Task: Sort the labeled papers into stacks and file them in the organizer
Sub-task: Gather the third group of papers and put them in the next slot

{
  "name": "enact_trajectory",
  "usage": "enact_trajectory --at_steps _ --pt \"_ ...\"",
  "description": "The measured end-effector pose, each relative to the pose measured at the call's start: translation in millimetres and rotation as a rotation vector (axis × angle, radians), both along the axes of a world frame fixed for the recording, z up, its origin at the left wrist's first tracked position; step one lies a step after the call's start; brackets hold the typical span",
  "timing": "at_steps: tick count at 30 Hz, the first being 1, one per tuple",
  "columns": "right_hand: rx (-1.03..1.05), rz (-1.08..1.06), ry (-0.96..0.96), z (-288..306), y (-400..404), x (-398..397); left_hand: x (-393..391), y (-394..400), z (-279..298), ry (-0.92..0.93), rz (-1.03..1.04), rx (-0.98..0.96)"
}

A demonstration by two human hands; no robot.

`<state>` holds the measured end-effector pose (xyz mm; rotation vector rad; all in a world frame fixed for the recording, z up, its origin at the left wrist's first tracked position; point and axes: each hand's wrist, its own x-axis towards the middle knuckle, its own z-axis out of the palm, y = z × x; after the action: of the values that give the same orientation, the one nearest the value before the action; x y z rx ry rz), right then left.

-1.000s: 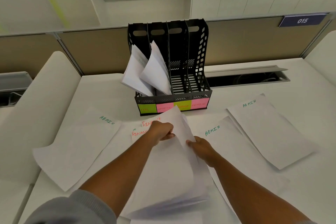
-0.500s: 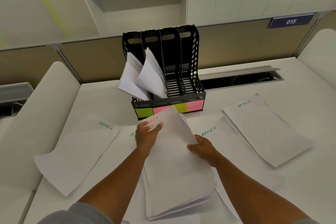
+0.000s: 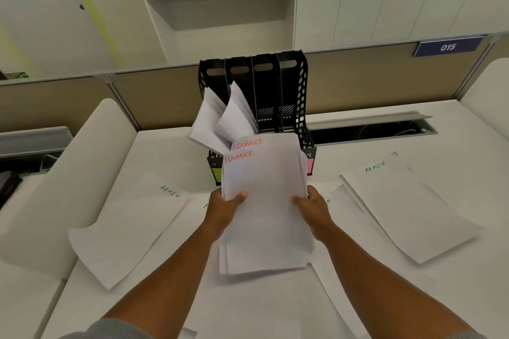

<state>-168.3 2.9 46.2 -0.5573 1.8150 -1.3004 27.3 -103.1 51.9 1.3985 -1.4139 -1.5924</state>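
Observation:
A stack of white papers (image 3: 264, 201) marked FINANCE in red is lifted off the desk, in front of the black organizer (image 3: 292, 85). My left hand (image 3: 224, 208) grips the stack's left edge, thumb on top. My right hand (image 3: 314, 205) grips its right edge. The organizer has several upright slots; the two left ones hold leaning papers (image 3: 220, 121), the two right ones look empty. Coloured labels on its front are mostly hidden by the stack. Sheets marked ADMIN lie flat on the desk at the left (image 3: 129, 226) and at the right (image 3: 407, 209).
More white sheets (image 3: 275, 305) lie on the desk under my forearms. An open cable trough (image 3: 371, 129) runs behind the organizer on the right. A beige partition (image 3: 385, 77) closes the desk's far side. A raised white divider (image 3: 68, 173) borders the left.
Both hands have gathered the FINANCE papers, squared them and lifted them upright toward the organizer. The view has tilted up.

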Motion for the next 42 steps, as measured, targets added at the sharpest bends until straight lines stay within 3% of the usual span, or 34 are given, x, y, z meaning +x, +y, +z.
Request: enact_trajectory --at_steps 4,10,18,27,36,42 --pt "-0.11 -0.017 0.143 23 -20 9 -20 5 20 0.051 0.138 -0.179" --pt "-0.31 0.028 0.199 50 -38 22 -49 13 48 0.141 0.184 -0.46" --pt "-0.326 0.064 0.248 33 -27 14 -40 11 33 0.101 0.183 -0.417" --pt "-0.341 -0.03 0.22 30 -28 16 -36 10 46 0.256 0.304 -0.329" --pt "-0.463 -0.067 0.214 49 -34 18 -40 9 63 0.322 0.432 -0.435" --pt "-0.409 0.0 0.281 38 -28 14 -35 8 53 0.246 0.352 -0.434"
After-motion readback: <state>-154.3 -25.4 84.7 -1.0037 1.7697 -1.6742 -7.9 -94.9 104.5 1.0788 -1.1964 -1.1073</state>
